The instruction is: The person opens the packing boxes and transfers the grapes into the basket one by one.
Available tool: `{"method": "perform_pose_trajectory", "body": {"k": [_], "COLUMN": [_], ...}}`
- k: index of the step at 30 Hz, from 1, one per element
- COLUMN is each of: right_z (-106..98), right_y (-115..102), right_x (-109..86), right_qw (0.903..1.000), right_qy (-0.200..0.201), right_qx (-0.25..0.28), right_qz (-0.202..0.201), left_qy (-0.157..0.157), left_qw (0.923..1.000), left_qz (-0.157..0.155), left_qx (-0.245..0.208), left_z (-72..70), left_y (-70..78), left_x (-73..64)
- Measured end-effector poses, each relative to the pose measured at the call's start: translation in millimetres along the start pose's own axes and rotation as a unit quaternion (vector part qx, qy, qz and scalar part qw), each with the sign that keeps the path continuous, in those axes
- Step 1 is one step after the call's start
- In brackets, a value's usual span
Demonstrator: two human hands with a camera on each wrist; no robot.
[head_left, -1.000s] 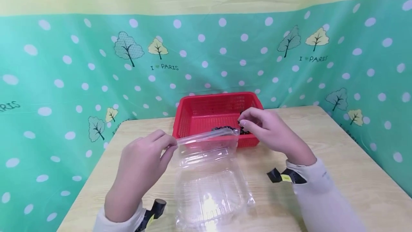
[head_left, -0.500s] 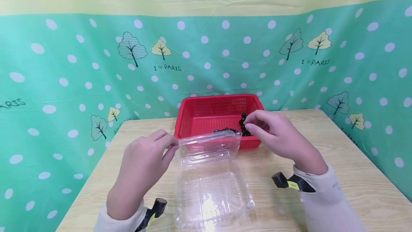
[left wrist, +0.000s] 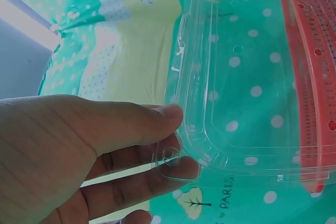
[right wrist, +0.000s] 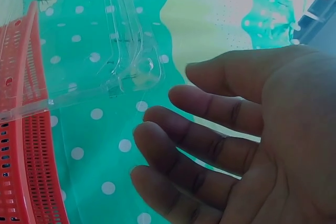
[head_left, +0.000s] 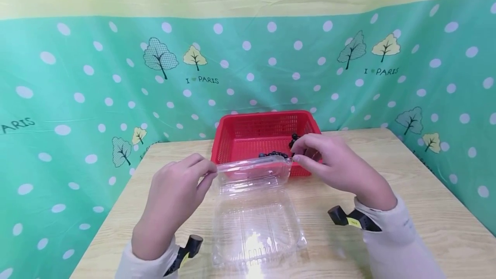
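A clear plastic clamshell box stands open on the table, its base (head_left: pixel 255 234) lying flat and its lid (head_left: pixel 253 171) raised at the far side. My left hand (head_left: pixel 174 203) pinches the lid's left corner between thumb and fingers; the corner tab (left wrist: pixel 169 155) shows between them in the left wrist view. Close to the lid's right corner is my right hand (head_left: pixel 337 167), fingers loosely bent. In the right wrist view, a small gap parts its fingers (right wrist: pixel 189 98) from the lid's corner (right wrist: pixel 144 69), and nothing is in its grasp.
Behind the lid sits a red plastic basket (head_left: pixel 267 114) holding dark grape-like fruit (head_left: pixel 274 154), partly hidden by the lid and right hand. A green dotted curtain (head_left: pixel 248 63) hangs behind the wooden table (head_left: pixel 387 175).
The right hand has dropped slightly and come nearer the lid's right corner over the last half second. The left hand keeps its pinch. The head view has shifted a little.
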State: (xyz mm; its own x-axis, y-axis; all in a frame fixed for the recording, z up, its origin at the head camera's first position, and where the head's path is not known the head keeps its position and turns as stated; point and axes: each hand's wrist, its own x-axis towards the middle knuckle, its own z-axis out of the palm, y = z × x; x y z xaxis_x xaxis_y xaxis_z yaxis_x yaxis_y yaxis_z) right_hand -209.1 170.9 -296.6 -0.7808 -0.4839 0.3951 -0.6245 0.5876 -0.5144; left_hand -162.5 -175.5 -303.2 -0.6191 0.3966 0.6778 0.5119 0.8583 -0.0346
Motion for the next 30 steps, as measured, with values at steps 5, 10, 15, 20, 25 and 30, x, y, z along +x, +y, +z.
{"method": "perform_pose_trajectory", "body": {"k": [5, 10, 15, 20, 25, 30], "right_z": [1.5, 1.5, 3.3, 7.9, 7.9, 2.6], "right_y": [-1.2, -1.0, 1.0, 3.7, 7.8, 16.6], "right_x": [-1.3, -1.3, -2.8, -4.0, -3.4, -0.6], "right_qw": [0.9997, 0.9989, 0.9982, 0.998, 0.9973, 0.9948], "right_qy": [-0.019, -0.019, -0.022, -0.02, -0.017, -0.019], "right_qx": [-0.006, -0.034, -0.044, -0.051, -0.072, -0.099], "right_qz": [-0.016, -0.025, -0.035, -0.03, -0.003, 0.016], "left_qy": [-0.007, -0.01, -0.005, 0.001, 0.026, 0.032], "left_qw": [1.0, 0.9999, 0.9998, 0.9997, 0.999, 0.9989], "left_qz": [0.0, 0.006, 0.012, 0.023, 0.036, 0.035], "left_qx": [-0.002, -0.01, -0.012, -0.007, -0.009, 0.002], "left_z": [0.0, -0.7, -0.5, 0.0, 4.1, 10.0], "left_y": [0.1, -2.3, -5.5, -7.9, -13.2, -22.3], "left_x": [1.2, 2.4, -0.4, -1.3, 5.6, 14.5]}}
